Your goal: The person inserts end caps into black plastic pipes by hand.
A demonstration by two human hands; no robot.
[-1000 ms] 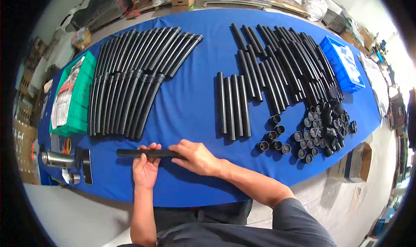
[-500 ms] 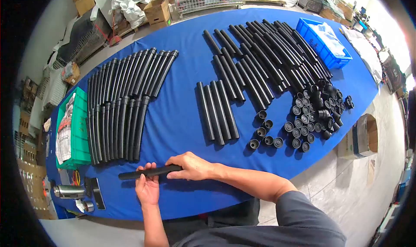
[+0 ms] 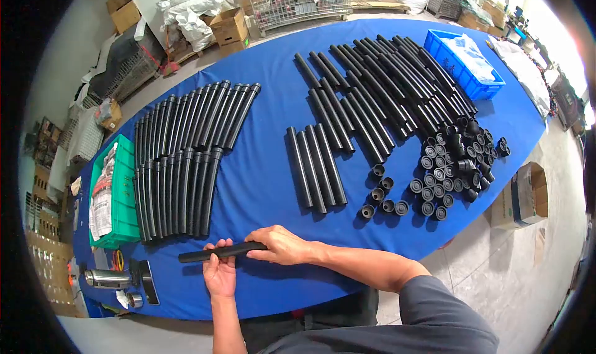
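A black tube lies nearly level across both hands, close to the table's front edge. My left hand holds it from below, palm up, with the fingers curled around its middle. My right hand is closed over the tube's right end and hides that end. Behind my left hand are two rows of black tubes with collars at their upper ends. Plain black tubes lie further right, and round black caps are grouped beside them, several with their hollow side showing.
A green crate with printed paper stands at the left. Near it are a steel flask, a metal cup and a dark phone-like slab. A blue crate sits at the back right; a cardboard box is on the floor.
The view has shifted slightly, so the table's contents appear a little lower and to the right. Both hands keep their hold on the tube, with little visible change.
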